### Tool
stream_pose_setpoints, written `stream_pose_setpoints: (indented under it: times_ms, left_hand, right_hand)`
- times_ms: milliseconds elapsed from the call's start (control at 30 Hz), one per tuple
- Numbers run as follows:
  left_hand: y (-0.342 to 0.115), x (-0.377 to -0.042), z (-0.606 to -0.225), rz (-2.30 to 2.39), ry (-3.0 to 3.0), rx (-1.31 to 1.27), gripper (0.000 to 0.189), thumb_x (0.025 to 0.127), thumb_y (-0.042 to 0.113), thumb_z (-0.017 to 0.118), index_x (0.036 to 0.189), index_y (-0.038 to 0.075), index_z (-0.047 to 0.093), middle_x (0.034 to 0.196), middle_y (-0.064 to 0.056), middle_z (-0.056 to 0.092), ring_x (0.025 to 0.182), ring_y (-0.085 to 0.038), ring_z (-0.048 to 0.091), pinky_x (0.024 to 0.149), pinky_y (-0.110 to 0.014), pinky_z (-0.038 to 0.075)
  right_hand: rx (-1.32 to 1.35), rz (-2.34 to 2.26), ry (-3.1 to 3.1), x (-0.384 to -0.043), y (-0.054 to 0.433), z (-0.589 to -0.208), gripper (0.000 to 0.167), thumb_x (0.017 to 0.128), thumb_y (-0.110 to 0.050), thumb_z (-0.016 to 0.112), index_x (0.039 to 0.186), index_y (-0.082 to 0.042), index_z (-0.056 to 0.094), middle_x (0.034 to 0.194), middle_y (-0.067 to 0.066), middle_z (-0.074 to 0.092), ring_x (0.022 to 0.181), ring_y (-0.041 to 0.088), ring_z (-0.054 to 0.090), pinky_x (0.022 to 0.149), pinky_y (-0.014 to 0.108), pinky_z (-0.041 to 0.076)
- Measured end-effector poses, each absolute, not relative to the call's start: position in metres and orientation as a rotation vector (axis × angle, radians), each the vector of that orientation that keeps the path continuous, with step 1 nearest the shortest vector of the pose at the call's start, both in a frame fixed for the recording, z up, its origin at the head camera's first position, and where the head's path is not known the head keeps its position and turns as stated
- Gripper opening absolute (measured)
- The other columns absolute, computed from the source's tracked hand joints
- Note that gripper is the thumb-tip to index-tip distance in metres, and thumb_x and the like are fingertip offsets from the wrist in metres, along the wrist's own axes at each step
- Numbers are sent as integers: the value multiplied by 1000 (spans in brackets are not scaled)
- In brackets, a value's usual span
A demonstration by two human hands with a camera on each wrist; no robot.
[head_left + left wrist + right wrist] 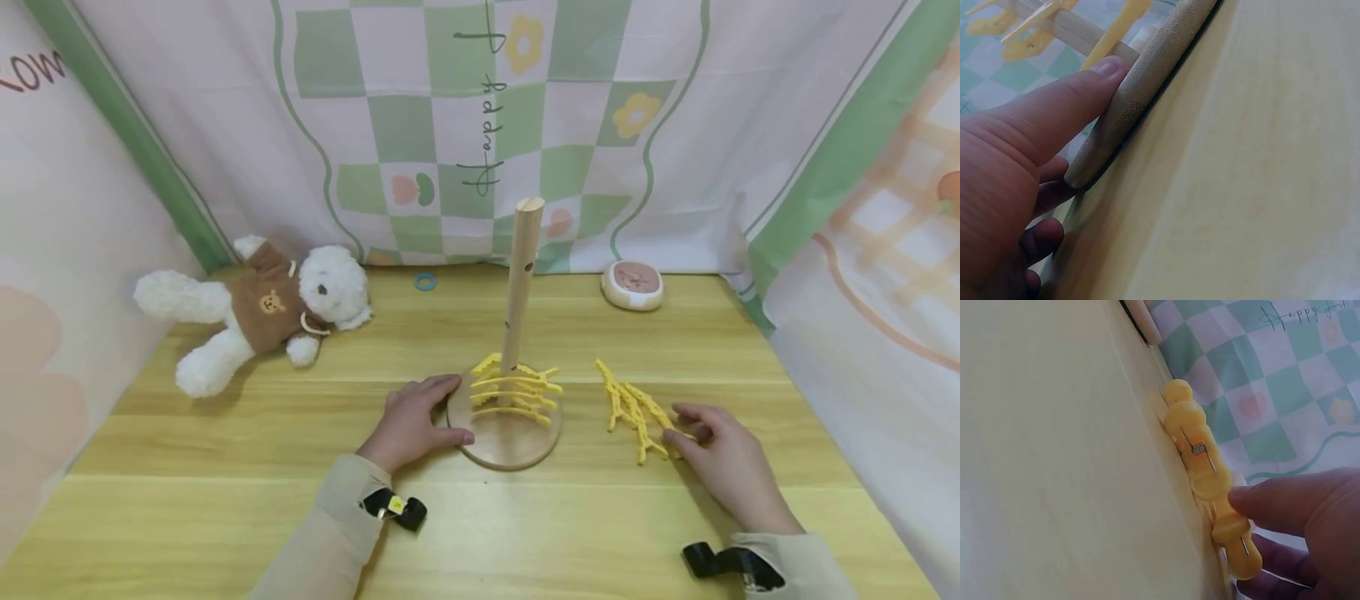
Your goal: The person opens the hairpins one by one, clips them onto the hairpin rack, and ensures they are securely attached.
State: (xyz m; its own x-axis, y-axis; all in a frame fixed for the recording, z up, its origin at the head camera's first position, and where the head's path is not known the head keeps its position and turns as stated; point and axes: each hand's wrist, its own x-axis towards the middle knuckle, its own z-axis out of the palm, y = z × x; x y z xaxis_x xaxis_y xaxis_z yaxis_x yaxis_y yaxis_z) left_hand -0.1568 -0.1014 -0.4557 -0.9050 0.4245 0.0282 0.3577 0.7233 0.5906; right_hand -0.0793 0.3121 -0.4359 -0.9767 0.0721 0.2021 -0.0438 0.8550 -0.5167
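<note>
A round wooden base [504,450] carries an upright wooden post [522,275] with small dark holes. Low on the post, several yellow pieces [517,398] with forked ends spread to both sides. My left hand [408,423] holds the base by its left edge, thumb on the rim [1113,119]. To the right, several yellow clothes pegs [630,404] lie in a loose group on the table. My right hand [723,458] pinches the near end of a clothes peg [1200,456] between thumb and fingers; its metal spring shows in the right wrist view.
A white plush toy [330,283] in a brown top lies at the back left. Near the back edge are a small blue ring [425,282] and a white device with a pinkish top [632,287]. Printed curtains [465,125] enclose the wooden table [562,533].
</note>
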Motion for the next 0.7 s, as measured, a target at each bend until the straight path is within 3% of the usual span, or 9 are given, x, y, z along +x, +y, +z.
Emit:
stream_pose_setpoints:
  times_ms: [233, 367, 500, 600, 700]
  left_hand:
    - [-101, -157, -455, 944, 2810, 638, 94, 75, 61, 80, 152, 20, 45, 155, 0, 46, 134, -31, 45, 107, -54, 28]
    - [-101, -157, -454, 946, 2806, 631, 94, 75, 61, 80, 152, 20, 45, 155, 0, 45, 134, -30, 45, 107, -54, 28]
    - [-101, -157, -453, 941, 2811, 624, 95, 74, 60, 80, 152, 20, 45, 155, 0, 45, 133, -29, 45, 106, -53, 29]
    - [-101, -156, -452, 940, 2811, 621, 95, 74, 59, 81, 152, 19, 45, 154, -1, 46, 134, -29, 45, 106, -53, 29]
    - [-101, -156, -452, 937, 2806, 623, 94, 75, 59, 81, 152, 20, 45, 155, -1, 45, 134, -29, 45, 106, -53, 29]
  right_hand:
    - [-160, 844, -2907, -77, 319, -435, 59, 91, -42, 74, 127, 3, 63, 114, 22, 67, 88, 25, 61, 70, 36, 47]
    - [-181, 850, -2954, -73, 323, -435, 69, 90, -49, 72, 130, 5, 59, 117, 26, 64, 99, 37, 61, 78, 51, 49]
    - [-142, 838, -3005, -69, 328, -436, 75, 88, -52, 73, 131, 8, 57, 121, 31, 60, 109, 48, 54, 87, 64, 42]
    - [-124, 809, -3018, -67, 329, -436, 71, 87, -51, 74, 126, 7, 62, 121, 32, 59, 110, 48, 52, 87, 65, 40]
    - [-197, 799, -2985, -66, 329, -435, 63, 89, -48, 74, 122, 5, 65, 114, 28, 63, 100, 41, 59, 78, 53, 46]
